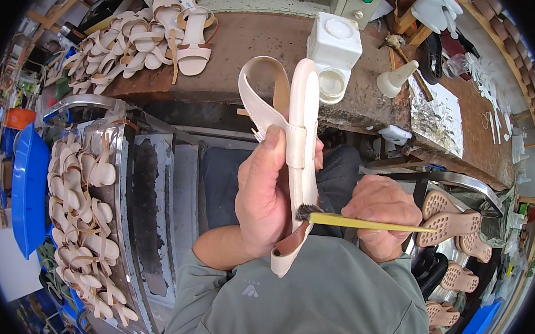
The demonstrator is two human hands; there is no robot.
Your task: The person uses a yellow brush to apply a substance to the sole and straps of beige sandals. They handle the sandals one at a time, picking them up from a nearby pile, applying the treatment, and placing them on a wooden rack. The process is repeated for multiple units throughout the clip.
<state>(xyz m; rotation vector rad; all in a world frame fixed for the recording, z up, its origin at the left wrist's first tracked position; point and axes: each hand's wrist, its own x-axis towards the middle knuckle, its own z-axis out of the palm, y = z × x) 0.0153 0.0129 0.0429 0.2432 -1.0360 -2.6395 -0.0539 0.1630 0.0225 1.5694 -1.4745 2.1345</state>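
Note:
A pale beige sandal [303, 108] is held upright in front of my chest, its edge turned toward me. My left hand [261, 194] is closed round its middle, thumb on the wide strap. At its lower end a back strap with brown lining curves round. My right hand [382, 212] grips a brush [362, 222] with a flat yellow handle, pointing left. The brush's dark bristles meet the sandal's lower part, by the brown lining. Part of the sandal is hidden behind my left fingers.
A brown workbench [238, 43] spans the front, bearing a heap of sandals [128, 42], a white plastic container [335, 41] and a cone-shaped bottle [397, 79]. More sandals [87, 217] fill a rack at left, beside a blue bin [28, 189]. Beige soles [451, 224] stand on the right.

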